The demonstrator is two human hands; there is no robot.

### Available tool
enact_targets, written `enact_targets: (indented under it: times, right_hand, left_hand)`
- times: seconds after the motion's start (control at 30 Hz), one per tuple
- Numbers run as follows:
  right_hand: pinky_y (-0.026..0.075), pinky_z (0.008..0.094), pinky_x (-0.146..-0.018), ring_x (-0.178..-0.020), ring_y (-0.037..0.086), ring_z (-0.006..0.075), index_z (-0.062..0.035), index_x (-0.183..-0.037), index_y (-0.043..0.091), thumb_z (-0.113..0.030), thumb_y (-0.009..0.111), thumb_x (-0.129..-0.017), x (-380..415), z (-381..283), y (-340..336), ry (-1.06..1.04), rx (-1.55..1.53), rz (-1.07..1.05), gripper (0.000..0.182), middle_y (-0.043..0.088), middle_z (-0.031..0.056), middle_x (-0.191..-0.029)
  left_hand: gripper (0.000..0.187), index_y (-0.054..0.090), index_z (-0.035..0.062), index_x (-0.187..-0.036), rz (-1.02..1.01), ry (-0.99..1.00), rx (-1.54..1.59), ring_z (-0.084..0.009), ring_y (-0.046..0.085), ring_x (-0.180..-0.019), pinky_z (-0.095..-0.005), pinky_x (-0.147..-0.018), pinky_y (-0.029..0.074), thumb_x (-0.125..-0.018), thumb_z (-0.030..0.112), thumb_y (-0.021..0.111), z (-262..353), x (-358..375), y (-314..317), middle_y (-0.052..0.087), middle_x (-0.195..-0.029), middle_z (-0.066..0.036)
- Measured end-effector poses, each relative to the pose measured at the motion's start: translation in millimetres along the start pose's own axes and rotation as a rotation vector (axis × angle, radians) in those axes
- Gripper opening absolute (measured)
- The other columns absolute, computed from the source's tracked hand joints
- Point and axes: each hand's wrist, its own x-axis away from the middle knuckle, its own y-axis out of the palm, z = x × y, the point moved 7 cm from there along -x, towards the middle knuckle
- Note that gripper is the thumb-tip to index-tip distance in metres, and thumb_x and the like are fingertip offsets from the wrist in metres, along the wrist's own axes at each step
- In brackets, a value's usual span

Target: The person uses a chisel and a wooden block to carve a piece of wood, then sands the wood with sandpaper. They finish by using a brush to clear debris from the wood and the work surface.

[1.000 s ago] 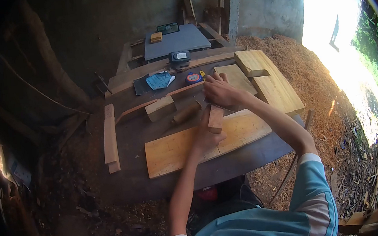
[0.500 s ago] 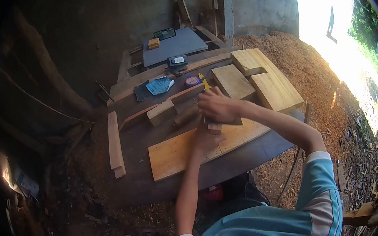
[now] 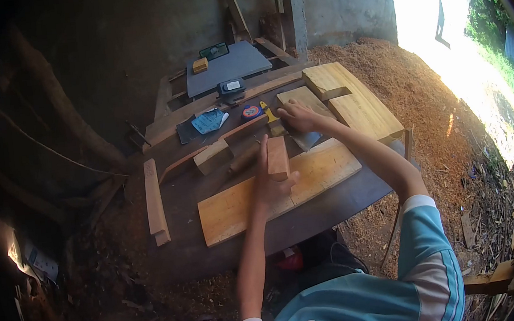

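My left hand (image 3: pixel 267 187) is closed around a small reddish wooden block (image 3: pixel 278 156), held upright above a long pale board (image 3: pixel 231 209) that lies along the near edge of the table. My right hand (image 3: pixel 298 117) is closed, just beyond the block and over a squared wooden piece (image 3: pixel 310 101). A flat blue-grey piece (image 3: pixel 308 139) shows under that hand; I cannot make out what it is. Left of my right hand are a yellow-handled tool (image 3: pixel 268 113) and a round blue and red tape measure (image 3: pixel 252 112).
A notched thick wooden piece (image 3: pixel 370 112) lies at the table's right end. Blue sandpaper (image 3: pixel 209 122), a wood block (image 3: pixel 213 156) and a narrow wooden strip (image 3: pixel 155 201) are on the left. Behind stands a grey board (image 3: pixel 229 67). Wood shavings (image 3: pixel 433 125) heap up beyond.
My hands were together over the pale board. My right hand has moved away, up and to the right. The block in my left hand now shows fully, and the flat blue-grey piece has come into sight.
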Motion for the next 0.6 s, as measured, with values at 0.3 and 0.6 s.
enact_targets:
  times: [0.3,0.6]
  right_hand:
    - [0.031,0.0317,-0.091,-0.099,0.037,0.0211,-0.0033,-0.099,0.040,-0.040,0.059,-0.084,75,-74,6,-0.142,-0.646,0.054,0.043,0.035,0.0109,-0.099]
    - [0.029,0.0372,-0.098,-0.109,0.042,0.0248,-0.0062,-0.107,0.061,-0.025,0.051,-0.085,75,-110,-4,-0.341,-0.800,0.467,0.031,0.048,0.0110,-0.107]
  left_hand:
    - [0.036,0.063,0.0044,-0.103,0.081,0.165,-0.243,-0.0328,0.037,-0.125,-0.0445,-0.104,0.031,-0.078,0.030,0.063,3,-5,-18,0.034,-0.134,-0.018]
    - [0.069,0.022,0.0045,-0.140,0.024,-0.083,0.340,-0.0220,0.028,-0.132,-0.0334,-0.106,0.025,-0.079,0.028,0.046,-14,-4,-2,0.032,-0.136,-0.011]
